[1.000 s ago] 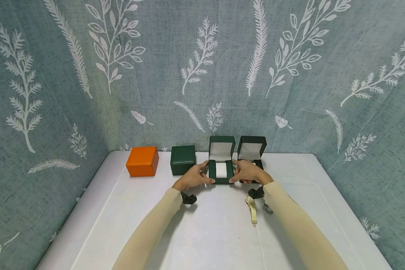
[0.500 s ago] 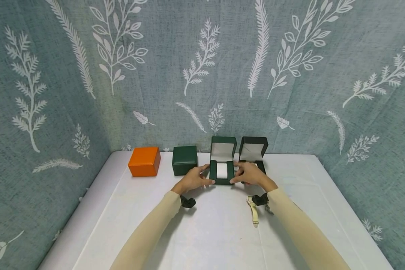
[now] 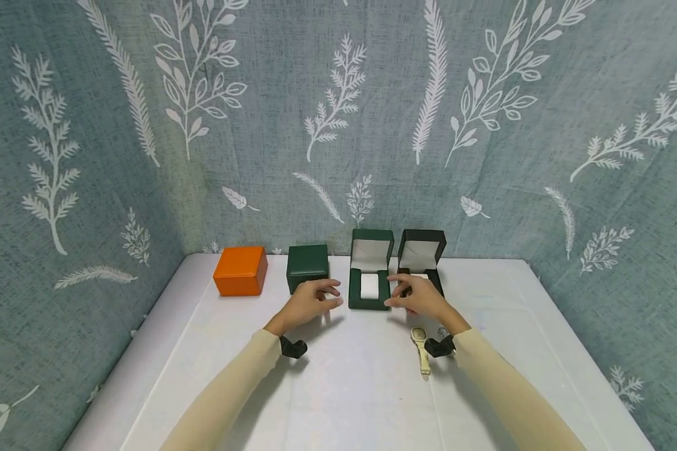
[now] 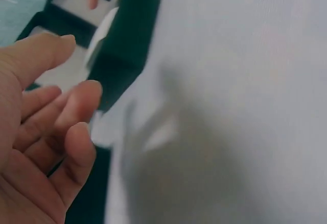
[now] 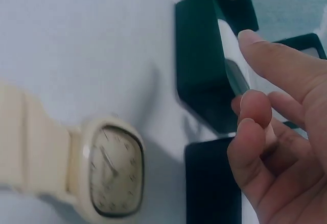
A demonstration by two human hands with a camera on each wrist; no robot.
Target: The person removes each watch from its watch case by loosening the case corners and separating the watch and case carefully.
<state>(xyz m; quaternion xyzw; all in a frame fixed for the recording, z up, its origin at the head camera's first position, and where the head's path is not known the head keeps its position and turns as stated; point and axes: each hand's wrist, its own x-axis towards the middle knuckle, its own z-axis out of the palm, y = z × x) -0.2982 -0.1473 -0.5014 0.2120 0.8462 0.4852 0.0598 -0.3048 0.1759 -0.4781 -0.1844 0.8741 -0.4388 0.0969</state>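
Observation:
The open green watch box (image 3: 369, 304) stands at the back, lid up, a white cushion (image 3: 369, 286) inside. To its left, my left hand (image 3: 307, 305) hovers with loosely bent fingers and holds nothing. The left wrist view shows a gap between that hand and the box (image 4: 127, 35). My right hand (image 3: 421, 297) is at the box's right edge, fingers loosely bent and nothing between them. It partly covers an open black watch box (image 3: 423, 237). A cream wristwatch (image 3: 420, 344) lies nearer me, its square dial (image 5: 117, 170) plain in the right wrist view.
A closed orange box (image 3: 241, 270) and a closed dark green box (image 3: 307, 263) stand at the back left of the white table (image 3: 350, 388). Another watch (image 3: 443, 332) is mostly hidden under the right wrist. A patterned grey-green cloth (image 3: 282, 125) hangs behind.
Both hands were at the sides of the open green box. My left hand has let go and drawn back left and toward me; the right has barely shifted. The box stays in place.

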